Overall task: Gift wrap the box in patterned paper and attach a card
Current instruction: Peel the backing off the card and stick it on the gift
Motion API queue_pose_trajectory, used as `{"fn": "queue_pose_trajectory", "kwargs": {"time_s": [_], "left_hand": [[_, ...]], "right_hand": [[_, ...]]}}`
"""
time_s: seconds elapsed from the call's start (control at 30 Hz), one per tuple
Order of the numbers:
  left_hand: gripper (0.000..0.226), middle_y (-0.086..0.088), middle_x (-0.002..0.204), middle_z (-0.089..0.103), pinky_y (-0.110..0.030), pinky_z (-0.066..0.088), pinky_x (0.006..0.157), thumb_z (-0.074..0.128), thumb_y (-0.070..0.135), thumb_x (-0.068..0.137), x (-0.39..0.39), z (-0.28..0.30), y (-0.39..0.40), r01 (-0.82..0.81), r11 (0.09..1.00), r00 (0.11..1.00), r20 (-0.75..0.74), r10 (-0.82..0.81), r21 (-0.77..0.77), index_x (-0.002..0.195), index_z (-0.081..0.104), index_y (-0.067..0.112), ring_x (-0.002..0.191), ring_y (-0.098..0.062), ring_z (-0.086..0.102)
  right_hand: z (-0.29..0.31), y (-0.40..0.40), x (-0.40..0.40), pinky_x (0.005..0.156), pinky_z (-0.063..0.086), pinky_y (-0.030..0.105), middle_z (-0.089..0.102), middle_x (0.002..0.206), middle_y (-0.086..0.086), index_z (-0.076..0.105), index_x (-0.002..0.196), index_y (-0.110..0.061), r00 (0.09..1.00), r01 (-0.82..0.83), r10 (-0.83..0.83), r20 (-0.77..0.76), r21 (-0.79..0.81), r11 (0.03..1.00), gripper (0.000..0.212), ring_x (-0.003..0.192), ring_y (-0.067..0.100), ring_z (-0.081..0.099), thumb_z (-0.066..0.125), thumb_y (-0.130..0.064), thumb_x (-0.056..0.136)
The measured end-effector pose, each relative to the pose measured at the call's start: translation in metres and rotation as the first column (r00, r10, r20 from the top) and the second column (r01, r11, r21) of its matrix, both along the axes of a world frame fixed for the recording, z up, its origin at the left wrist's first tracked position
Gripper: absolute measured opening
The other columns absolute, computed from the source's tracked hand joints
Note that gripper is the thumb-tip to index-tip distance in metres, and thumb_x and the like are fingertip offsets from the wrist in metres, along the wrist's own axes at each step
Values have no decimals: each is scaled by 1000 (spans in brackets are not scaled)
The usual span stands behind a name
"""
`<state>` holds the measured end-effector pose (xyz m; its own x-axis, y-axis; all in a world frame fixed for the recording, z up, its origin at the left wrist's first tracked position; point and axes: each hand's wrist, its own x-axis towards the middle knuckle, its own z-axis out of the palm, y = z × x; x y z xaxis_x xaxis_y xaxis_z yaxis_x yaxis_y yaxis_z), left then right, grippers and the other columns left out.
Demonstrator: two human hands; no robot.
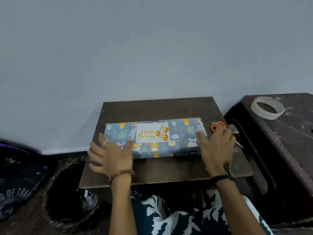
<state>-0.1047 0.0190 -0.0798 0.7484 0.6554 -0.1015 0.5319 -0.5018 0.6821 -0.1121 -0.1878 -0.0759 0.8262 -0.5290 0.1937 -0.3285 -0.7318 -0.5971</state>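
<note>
In the head view, the wrapped box lies flat and lengthwise across the small dark surface, fully covered in blue animal-patterned paper, with a white "Happy Birthday" card lying on its top face left of centre. The left hand sits at the box's left end with fingers spread and straight, its thumb near the card's lower left corner; whether it touches the paper cannot be told. The right hand is at the right end, fingers likewise spread, holding nothing. Orange-handled scissors lie just behind the right hand, and a roll of clear tape rests on a second dark piece of furniture to the right. The box looks long, rigid and probably light; the glossy paper is likely slippery and creases or tears at corners. The 2 short ends seem the best holds, palms flat, keeping fingers off the card.
</note>
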Motion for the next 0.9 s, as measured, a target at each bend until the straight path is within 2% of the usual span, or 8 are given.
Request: {"fn": "queue_pose_trajectory", "kwargs": {"time_s": [0.13, 0.33, 0.47, 0.57, 0.67, 0.73, 0.8, 0.9], "left_hand": [[88, -22, 144, 24, -47, 25, 106, 74, 32, 75, -2, -1, 8, 1, 972, 995, 101, 23, -235, 142, 24, 6, 131, -40, 25], [85, -17, 140, 33, -44, 33, 105, 76, 29, 73, 22, 1, 2, 94, 975, 946, 325, -24, -202, 140, 29, 6, 127, -36, 36], [85, -13, 138, 25, -6, 33, 90, 78, 16, 72, 53, 3, -11, 152, 959, 865, 501, -12, -239, 141, 30, 7, 111, -11, 40], [83, -14, 134, 24, 1, 30, 78, 79, 9, 70, 73, -4, -20, 199, 942, 847, 530, -28, -269, 139, 32, 7, 102, -6, 37], [78, -13, 137, 22, 3, 28, 79, 76, 6, 73, 82, -12, -26, 235, 937, 853, 517, -70, -259, 137, 33, 7, 100, 2, 36], [79, -13, 146, 15, -3, 26, 92, 74, 7, 76, 85, -17, -29, 262, 944, 865, 484, -137, -202, 141, 28, 8, 121, -4, 32], [82, -13, 153, 2, -33, 19, 114, 71, 11, 79, 85, -21, -34, 282, 947, 893, 403, -201, -152, 144, 21, 10, 142, -20, 7], [83, -11, 155, -5, -61, 5, 111, 70, 17, 81, 79, -23, -42, 294, 951, 918, 307, -252, -98, 146, 17, 12, 143, -26, -9]], "right_hand": [[-5, -5, -4, 91, 38, 39, 49, 132, 15, 35, 135, -9, 992, -38, 80, -101, 368, 929, 65, 119, 34, 46, 61, -41, 85], [-3, -4, 20, 77, 37, 29, 52, 117, 1, 36, 132, -11, 991, -102, 55, 124, 412, 905, 62, 105, 21, 51, 68, -33, 82], [-4, -14, 52, 76, 36, 24, 54, 106, 1, 31, 135, -14, 974, -176, 74, 215, 505, 845, 63, 96, 16, 51, 66, -26, 85], [-12, -25, 67, 74, 32, 15, 57, 104, 4, 27, 140, -15, 968, -201, 86, 234, 531, 823, 63, 96, 15, 51, 62, -20, 88], [-26, -34, 74, 95, 35, 17, 52, 129, 1, 16, 146, -23, 953, -279, 155, 259, 560, 781, 69, 118, 14, 49, 56, -11, 92], [-30, -37, 74, 105, 27, 20, 32, 140, -23, 5, 148, -30, 936, -350, 262, 235, 556, 754, 75, 128, 3, 34, 51, -8, 94], [-32, -38, 72, 100, 23, 13, 24, 133, -35, -3, 148, -30, 917, -396, 356, 183, 540, 743, 78, 128, 0, 28, 47, -5, 95], [-32, -37, 68, 108, 19, 19, 15, 155, -2, -10, 147, -33, 909, -411, 383, 163, 497, 764, 81, 141, 14, 20, 44, -2, 95]]}}
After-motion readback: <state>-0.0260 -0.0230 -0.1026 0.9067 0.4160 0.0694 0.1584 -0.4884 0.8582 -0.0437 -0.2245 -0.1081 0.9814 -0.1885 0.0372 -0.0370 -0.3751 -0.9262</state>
